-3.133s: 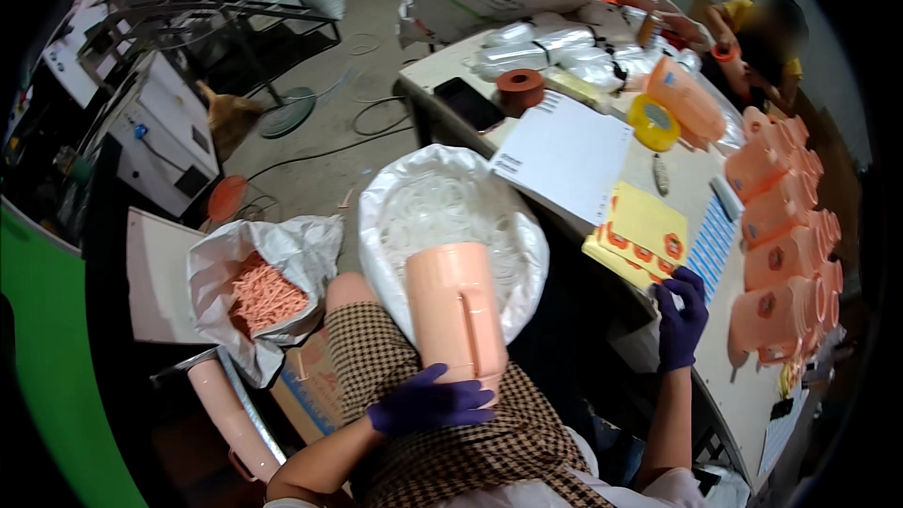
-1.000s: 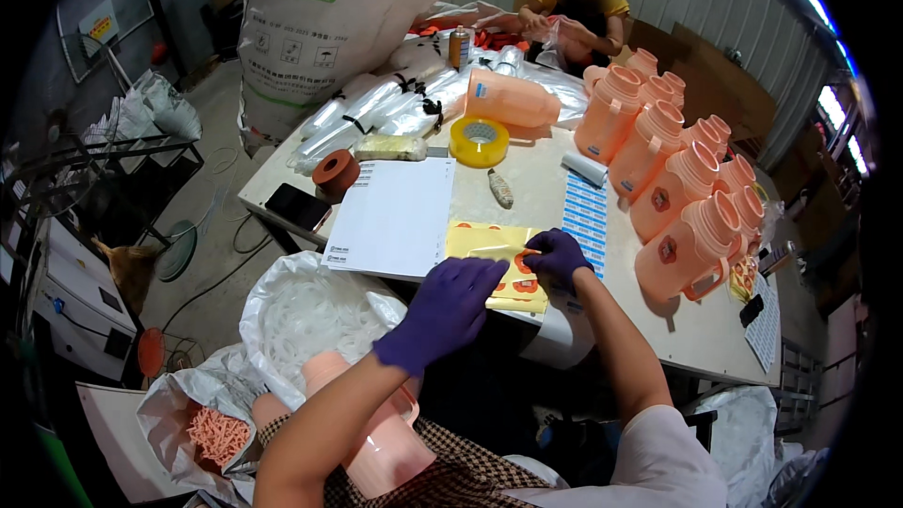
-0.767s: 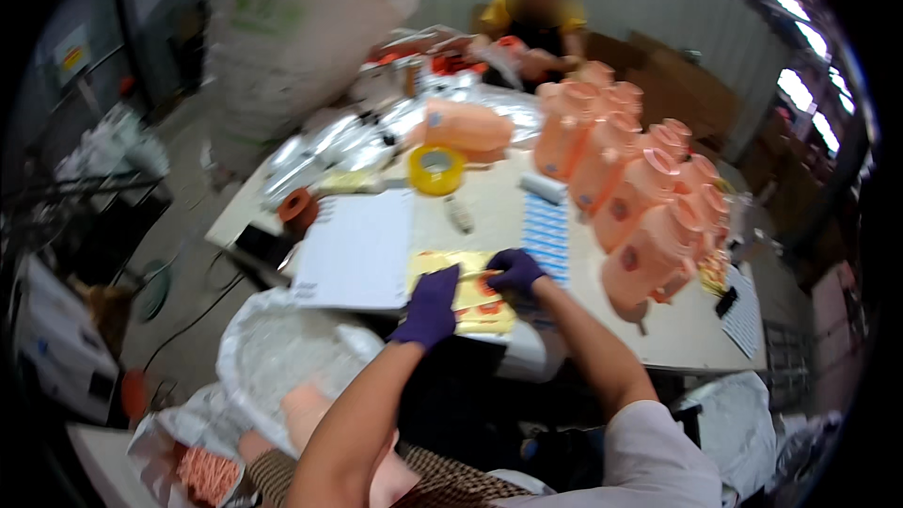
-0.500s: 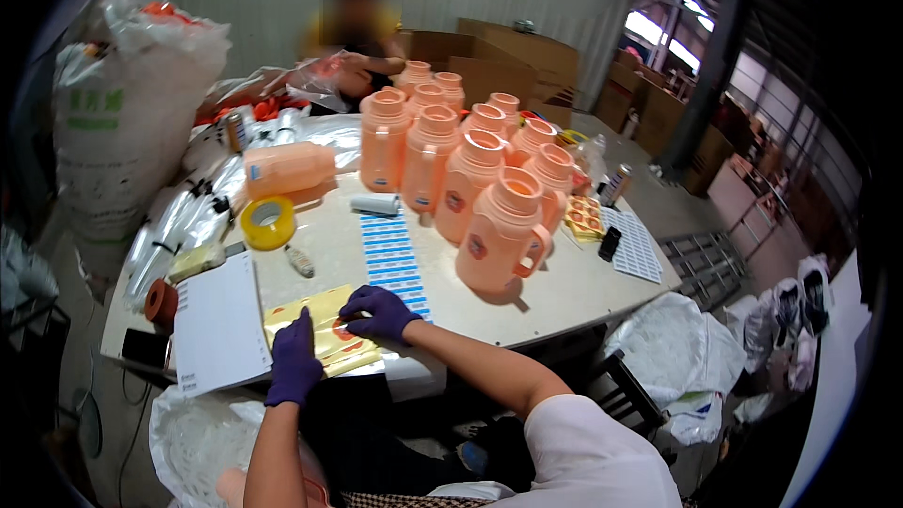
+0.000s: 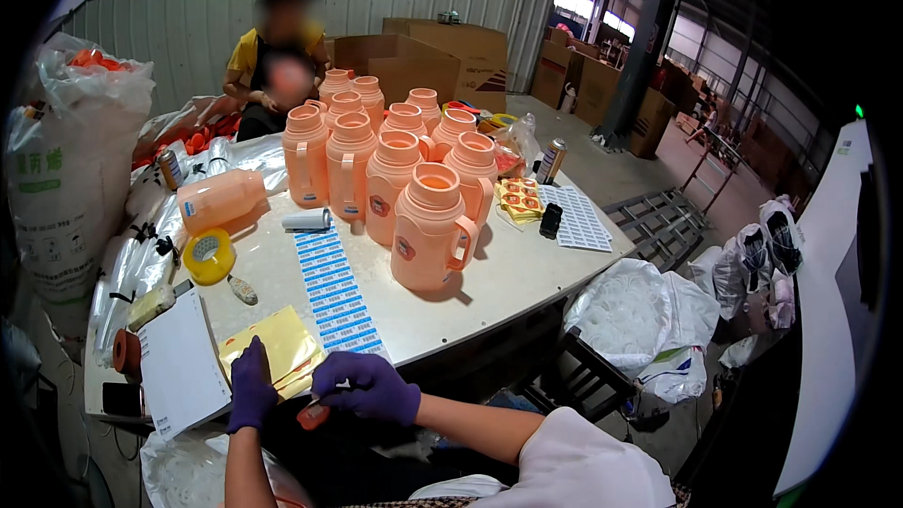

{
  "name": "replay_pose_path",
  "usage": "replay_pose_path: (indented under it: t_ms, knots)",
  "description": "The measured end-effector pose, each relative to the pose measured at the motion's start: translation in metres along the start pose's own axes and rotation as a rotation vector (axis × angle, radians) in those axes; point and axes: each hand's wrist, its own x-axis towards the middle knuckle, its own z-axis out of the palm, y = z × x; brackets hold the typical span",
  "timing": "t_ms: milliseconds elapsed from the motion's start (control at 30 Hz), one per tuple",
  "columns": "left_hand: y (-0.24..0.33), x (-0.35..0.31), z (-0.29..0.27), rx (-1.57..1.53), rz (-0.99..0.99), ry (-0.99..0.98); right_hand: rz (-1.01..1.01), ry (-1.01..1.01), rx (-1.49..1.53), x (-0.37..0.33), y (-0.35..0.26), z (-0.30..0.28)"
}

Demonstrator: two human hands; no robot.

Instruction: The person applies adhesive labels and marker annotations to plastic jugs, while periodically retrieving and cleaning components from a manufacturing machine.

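My left hand (image 5: 252, 388), in a purple glove, lies with outstretched fingers on the near part of a yellow sticker sheet (image 5: 273, 341). My right hand (image 5: 365, 386), gloved the same, is closed in a pinch just off the table's near edge. From its fingertips hangs a small red sticker (image 5: 312, 415). Beside the yellow sheet a strip of blue-and-white labels (image 5: 331, 287) runs away from me, its far end at a pale roll (image 5: 307, 219). A stack of white label sheets (image 5: 188, 369) sits left of my left hand.
Several peach flask bodies with handles, such as the nearest flask (image 5: 425, 249), stand mid-table; another flask (image 5: 222, 200) lies on its side. Tape (image 5: 209, 256) sits to the left. Another person (image 5: 273, 66) sits across the table. A bag (image 5: 628, 306) stands right of the table.
My right hand has come off the yellow sheet toward me, now with a red sticker in its fingers. My left hand stays on the sheet. The view has turned to the right.
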Motion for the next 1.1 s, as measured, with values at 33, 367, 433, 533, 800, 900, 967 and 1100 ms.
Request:
replay_pose_path:
  t_ms: [33,367,433,533,800,900,967,1100]
  knots:
    - [0.002,-0.003,0.001,0.064,0.038,0.036,0.057,-0.012,0.045,-0.005,0.002,0.002]
    - [0.085,-0.057,-0.084,-0.161,0.170,0.086,0.292,-0.014,0.297,-0.015,0.003,0.008]
    - [0.085,-0.073,-0.092,-0.161,0.165,0.094,0.317,-0.064,0.274,-0.013,0.008,-0.003]
    - [0.100,-0.090,-0.111,-0.229,0.095,0.077,0.374,-0.054,0.241,-0.011,0.022,-0.024]
    - [0.054,-0.157,-0.147,-0.174,-0.129,0.137,0.440,0.124,0.280,-0.007,0.040,-0.040]
    - [0.012,-0.192,-0.142,-0.105,-0.224,0.161,0.455,0.054,0.365,-0.016,0.053,-0.033]
    - [-0.005,-0.214,-0.142,-0.099,-0.269,0.180,0.481,0.036,0.377,-0.018,0.050,-0.027]
    - [-0.041,-0.262,-0.118,0.194,-0.325,0.242,0.526,-0.063,0.291,-0.020,0.031,-0.018]
